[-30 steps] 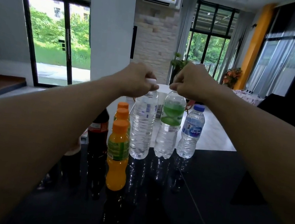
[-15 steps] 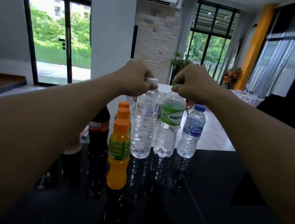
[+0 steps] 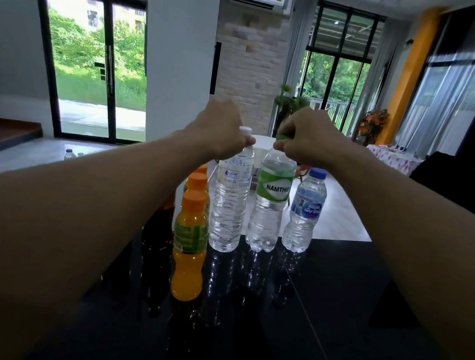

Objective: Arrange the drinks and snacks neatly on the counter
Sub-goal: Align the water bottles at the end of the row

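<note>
Your counter (image 3: 334, 308), across the bottom of the frame, is glossy black and polished enough to mirror the bottles. The clear water bottle (image 3: 229, 207) at centre is thin, ribbed transparent plastic with a smooth white cap (image 3: 245, 130); the green-labelled bottle (image 3: 268, 214) just right of it wears a shiny film label. Lower left of them, the orange drink bottle (image 3: 187, 266) is smooth plastic. At upper centre you see a rough, matt brick wall (image 3: 247, 64).

The green-labelled water bottle (image 3: 270, 204), gripped at its cap by the right hand (image 3: 307, 138), has turned on the spot over the past second. Its label, earlier showing only green swirls, now shows its lettering. The tall clear bottle (image 3: 229, 204) in the left hand (image 3: 223, 129) has turned too, bringing a small blue logo round.
</note>
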Demonstrator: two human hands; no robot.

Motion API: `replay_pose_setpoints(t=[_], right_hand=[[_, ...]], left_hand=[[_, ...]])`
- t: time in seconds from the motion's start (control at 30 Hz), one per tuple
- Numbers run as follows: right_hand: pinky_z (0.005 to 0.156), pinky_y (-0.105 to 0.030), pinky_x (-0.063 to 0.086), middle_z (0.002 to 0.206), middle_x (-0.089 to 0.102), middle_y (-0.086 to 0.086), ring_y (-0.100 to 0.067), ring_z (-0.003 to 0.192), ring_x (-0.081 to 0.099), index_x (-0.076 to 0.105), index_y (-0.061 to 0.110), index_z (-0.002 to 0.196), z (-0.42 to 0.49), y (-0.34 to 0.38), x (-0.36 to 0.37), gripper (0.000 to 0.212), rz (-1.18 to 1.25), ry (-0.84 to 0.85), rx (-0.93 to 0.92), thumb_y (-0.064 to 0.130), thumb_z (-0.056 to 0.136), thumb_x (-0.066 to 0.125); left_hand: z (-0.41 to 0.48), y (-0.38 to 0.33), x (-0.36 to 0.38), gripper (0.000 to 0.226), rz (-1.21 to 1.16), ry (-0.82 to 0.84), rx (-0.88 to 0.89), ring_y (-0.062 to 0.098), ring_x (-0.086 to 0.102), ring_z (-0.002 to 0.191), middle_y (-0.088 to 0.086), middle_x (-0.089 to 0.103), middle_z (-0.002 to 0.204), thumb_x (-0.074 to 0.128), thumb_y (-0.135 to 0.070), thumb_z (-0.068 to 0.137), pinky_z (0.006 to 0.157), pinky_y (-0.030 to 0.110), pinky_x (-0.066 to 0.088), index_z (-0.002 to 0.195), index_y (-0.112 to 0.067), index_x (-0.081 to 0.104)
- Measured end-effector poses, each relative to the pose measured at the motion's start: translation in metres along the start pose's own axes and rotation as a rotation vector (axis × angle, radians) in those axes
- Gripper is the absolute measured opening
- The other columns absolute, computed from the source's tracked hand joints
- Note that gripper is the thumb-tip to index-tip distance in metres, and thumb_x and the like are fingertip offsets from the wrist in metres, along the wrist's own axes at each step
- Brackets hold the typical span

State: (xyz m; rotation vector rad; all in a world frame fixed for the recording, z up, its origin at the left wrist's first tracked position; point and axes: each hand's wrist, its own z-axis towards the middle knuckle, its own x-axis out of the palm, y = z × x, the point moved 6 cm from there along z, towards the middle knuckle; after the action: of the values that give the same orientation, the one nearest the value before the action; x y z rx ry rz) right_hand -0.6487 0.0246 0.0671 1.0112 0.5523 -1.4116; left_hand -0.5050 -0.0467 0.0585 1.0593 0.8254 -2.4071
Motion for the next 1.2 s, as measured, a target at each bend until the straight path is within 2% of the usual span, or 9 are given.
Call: replay_pose_setpoints(t=[0.13, 0.27, 0.53, 0.67, 0.77, 0.87, 0.93, 1.03, 1.2], right_hand=[[0.092, -0.034, 0.052, 0.130, 0.060, -0.016, -0.028, 0.109, 0.063, 0.060, 0.007, 0.131, -0.004, -0.020, -0.009, 0.044, 0.066, -0.007, 0.094, 0.022, 0.091, 0.071], [0.092, -0.032, 0.052, 0.129, 0.063, -0.016, -0.028, 0.114, 0.061, 0.061, 0.004, 0.130, -0.020, -0.038, -0.017, 0.040, 0.037, -0.066, 0.140, 0.003, 0.090, 0.063], [0.097, -0.035, 0.045, 0.134, 0.059, -0.016, -0.029, 0.119, 0.055, 0.057, 0.006, 0.137, -0.039, -0.067, 0.012, 0.049, -0.071, 0.104, 0.210, 0.003, 0.089, 0.060], [0.080, -0.024, 0.038, 0.119, 0.068, -0.018, -0.021, 0.094, 0.055, 0.068, 0.000, 0.124, -0.038, -0.073, 0.021, 0.035, -0.099, 0.113, 0.173, -0.001, 0.090, 0.060], [0.083, -0.029, 0.048, 0.116, 0.069, -0.015, -0.025, 0.101, 0.061, 0.071, 0.003, 0.120, -0.032, -0.078, 0.022, 0.029, -0.112, 0.086, 0.143, 0.006, 0.092, 0.065], [0.074, -0.038, 0.057, 0.090, 0.069, -0.012, -0.024, 0.081, 0.064, 0.073, 0.002, 0.095, -0.025, -0.079, 0.021, 0.027, -0.170, 0.072, 0.140, 0.028, 0.088, 0.074], [0.053, -0.030, 0.046, 0.071, 0.054, -0.006, -0.018, 0.059, 0.052, 0.057, 0.010, 0.072, -0.022, -0.079, 0.017, 0.040, -0.206, 0.056, 0.168, 0.042, 0.082, 0.078], [0.046, -0.026, 0.034, 0.066, 0.050, -0.004, -0.015, 0.055, 0.047, 0.047, 0.012, 0.064, -0.020, -0.074, 0.014, 0.049, -0.242, 0.065, 0.182, 0.047, 0.081, 0.078], [0.083, -0.044, 0.060, 0.105, 0.070, -0.016, -0.030, 0.097, 0.066, 0.070, -0.002, 0.103, -0.023, -0.066, 0.015, 0.034, -0.276, 0.183, 0.169, 0.027, 0.085, 0.073]], left_hand=[[-0.011, -0.018, -0.011, 0.051, 0.033, -0.112, 0.070, 0.019, 0.052, 0.098, 0.008, 0.054, 0.112, 0.072, -0.041, 0.084, 0.078, 0.029, 0.043, 0.117, -0.006, 0.055], [-0.051, -0.065, -0.009, 0.032, -0.088, -0.265, 0.304, 0.014, 0.049, 0.100, 0.006, 0.050, 0.116, 0.062, -0.026, 0.091, 0.081, 0.026, 0.045, 0.118, -0.012, 0.051], [-0.151, -0.061, 0.114, 0.026, -0.116, 0.254, 0.166, 0.020, 0.052, 0.109, 0.002, 0.053, 0.119, 0.049, -0.027, 0.095, 0.092, 0.041, 0.049, 0.120, -0.018, 0.050], [-0.188, -0.033, 0.157, 0.047, -0.082, 0.345, 0.079, 0.019, 0.034, 0.137, 0.000, 0.043, 0.145, 0.045, -0.039, 0.097, 0.115, 0.035, 0.029, 0.140, -0.019, 0.041], [-0.195, -0.024, 0.169, 0.055, -0.079, 0.319, 0.041, 0.014, 0.015, 0.148, -0.002, 0.027, 0.158, 0.035, -0.046, 0.099, 0.119, 0.030, 0.008, 0.149, -0.021, 0.032], [-0.192, -0.021, 0.174, 0.057, -0.087, 0.287, 0.028, 0.013, 0.015, 0.148, -0.002, 0.027, 0.159, 0.034, -0.048, 0.098, 0.118, 0.028, 0.006, 0.149, -0.020, 0.034], [-0.191, -0.020, 0.175, 0.058, -0.095, 0.266, 0.027, 0.013, 0.016, 0.147, -0.003, 0.028, 0.158, 0.035, -0.048, 0.098, 0.117, 0.027, 0.005, 0.149, -0.020, 0.035], [-0.192, -0.019, 0.174, 0.057, -0.115, 0.251, 0.026, 0.014, 0.016, 0.147, -0.003, 0.029, 0.158, 0.037, -0.048, 0.098, 0.114, 0.024, 0.004, 0.148, -0.021, 0.036], [-0.191, -0.019, 0.173, 0.057, -0.140, 0.262, 0.025, 0.014, 0.017, 0.147, -0.002, 0.029, 0.158, 0.038, -0.046, 0.098, 0.114, 0.023, 0.003, 0.148, -0.019, 0.037]])
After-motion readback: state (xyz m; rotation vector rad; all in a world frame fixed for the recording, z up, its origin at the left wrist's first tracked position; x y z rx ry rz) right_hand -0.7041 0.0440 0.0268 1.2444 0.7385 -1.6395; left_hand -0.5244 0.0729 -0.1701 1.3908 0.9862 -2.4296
